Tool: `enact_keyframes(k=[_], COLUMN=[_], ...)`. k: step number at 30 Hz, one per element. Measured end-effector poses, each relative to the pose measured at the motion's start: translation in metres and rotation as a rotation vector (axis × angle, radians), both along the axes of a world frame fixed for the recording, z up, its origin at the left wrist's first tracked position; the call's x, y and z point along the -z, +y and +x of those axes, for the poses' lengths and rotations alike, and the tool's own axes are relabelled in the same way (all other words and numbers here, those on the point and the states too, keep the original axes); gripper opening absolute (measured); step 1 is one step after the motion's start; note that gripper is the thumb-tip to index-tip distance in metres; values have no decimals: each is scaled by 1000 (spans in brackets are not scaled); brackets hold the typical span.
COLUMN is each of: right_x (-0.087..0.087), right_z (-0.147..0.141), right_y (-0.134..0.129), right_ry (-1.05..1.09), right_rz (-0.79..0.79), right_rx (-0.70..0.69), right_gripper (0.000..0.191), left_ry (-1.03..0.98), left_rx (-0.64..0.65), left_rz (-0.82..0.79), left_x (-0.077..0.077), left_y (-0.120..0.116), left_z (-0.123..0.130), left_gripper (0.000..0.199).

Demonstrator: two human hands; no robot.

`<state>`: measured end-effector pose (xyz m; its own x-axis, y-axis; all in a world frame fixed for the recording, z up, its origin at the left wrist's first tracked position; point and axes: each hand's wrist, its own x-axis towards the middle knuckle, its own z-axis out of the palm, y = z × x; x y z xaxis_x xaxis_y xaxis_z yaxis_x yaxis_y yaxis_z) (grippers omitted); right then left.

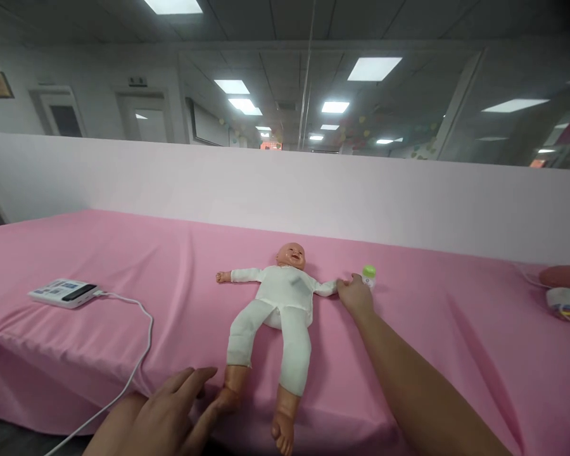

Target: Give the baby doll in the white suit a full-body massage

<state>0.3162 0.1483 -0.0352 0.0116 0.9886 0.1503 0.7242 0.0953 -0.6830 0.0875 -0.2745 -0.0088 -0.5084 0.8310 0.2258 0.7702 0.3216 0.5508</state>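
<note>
A baby doll (pixel 285 288) in a white cloth suit lies on its back on the pink sheet (pixel 418 272), head toward the white wall, arms spread. My right hand (pixel 356 294) is closed around the doll's hand on the right side, which my fingers hide. Just behind my right fingers stands a small bottle (pixel 369 273) with a green cap, partly covered. My left hand (pixel 166 411) is low at the front edge, fingers stretched and apart. Its thumb reaches to the doll's bare foot; whether it presses on it I cannot tell.
On the left lies a white device (pixel 65 292) with a dark display; its white cable (pixel 148 335) runs over the front edge. At the far right lies another skin-coloured item (pixel 565 277) with white cloth, cut off by the frame. A low white wall (pixel 266 187) bounds the back.
</note>
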Motion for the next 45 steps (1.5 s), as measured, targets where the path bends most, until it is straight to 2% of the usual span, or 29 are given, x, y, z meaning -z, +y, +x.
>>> enact_keyframes(k=[2,4,8,10,12,14,15,17,19,22,24,26,29,32,39,42,45], right_x=[-6,-14,-29,-34,-37,-38,-36,-29,-12,28,55,76,89,84,59,45,24], right_z=[-1,-1,-5,-9,-10,-5,1,18,36,54,54,44,23,9,8,3,-9], right_y=[-8,-18,-38,-48,-62,-83,-96,-130,-167,-217,-242,-261,-279,-287,-298,-300,-289], right_ry=[-24,-49,-91,-98,-94,-39,45,197,241,173,129,54,-38,-46,68,130,164], right_rz=[-5,8,65,99,127,161,191,300,394,563,664,660,605,601,563,548,566], right_rx=[1,-5,-43,-71,-111,-204,-302,-468,-602,-715,-667,-613,-575,-535,-490,-436,-427], right_gripper=[66,62,56,54,50,45,43,40,41,63,75,77,82,91,82,73,66], left_ry=[-9,-24,95,119,105,106,107,102,86,51,30,-35,-211,-370,-779,-800,-705], left_rx=[-14,-40,-91,-129,-124,-71,-47,-2,48,148,152,151,105,37,61,83,167], left_rz=[68,107,83,-53,-109,-152,-172,-206,-221,-200,-158,-91,35,173,492,568,536], left_x=[-2,-5,-22,-32,-40,-44,-45,-44,-39,-29,-23,-18,-13,-10,-8,-18,-30], left_y=[7,27,105,150,188,217,228,243,251,255,257,259,263,266,267,268,272], left_z=[-10,-26,-69,-93,-116,-136,-145,-160,-173,-191,-198,-200,-195,-186,-164,-142,-113], left_gripper=[32,40,41,42,40,48,49,41,28,21,32,42,52,60,76,47,24])
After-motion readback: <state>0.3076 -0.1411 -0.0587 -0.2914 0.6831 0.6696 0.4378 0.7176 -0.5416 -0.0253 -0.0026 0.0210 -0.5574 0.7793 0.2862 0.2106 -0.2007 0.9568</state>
